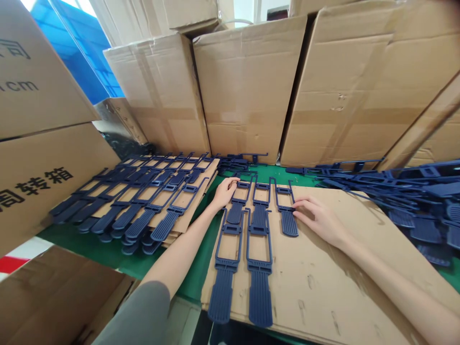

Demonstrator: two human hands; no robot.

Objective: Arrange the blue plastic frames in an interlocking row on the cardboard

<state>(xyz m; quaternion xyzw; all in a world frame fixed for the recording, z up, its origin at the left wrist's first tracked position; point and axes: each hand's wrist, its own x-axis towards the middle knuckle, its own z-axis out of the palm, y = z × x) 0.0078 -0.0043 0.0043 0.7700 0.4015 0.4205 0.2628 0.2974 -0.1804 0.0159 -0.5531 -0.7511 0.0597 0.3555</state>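
blue parts heap (427, 190) is cut off at right.

I'd call this a workshop or factory stn, seen via head cam: big ctns (247, 96) stacked round a green bench (108, 251), Chinese print & "cm" on the L ones, plus lots of matching navy parts (260, 297), some rowed on cardboard (330, 287), others heaped R.

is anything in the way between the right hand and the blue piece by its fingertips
Nothing visible: the right hand is at the right edge of the blue piece on the cardboard. The neighbouring pieces lie to its left, and the pile is to the right, beyond the hand.
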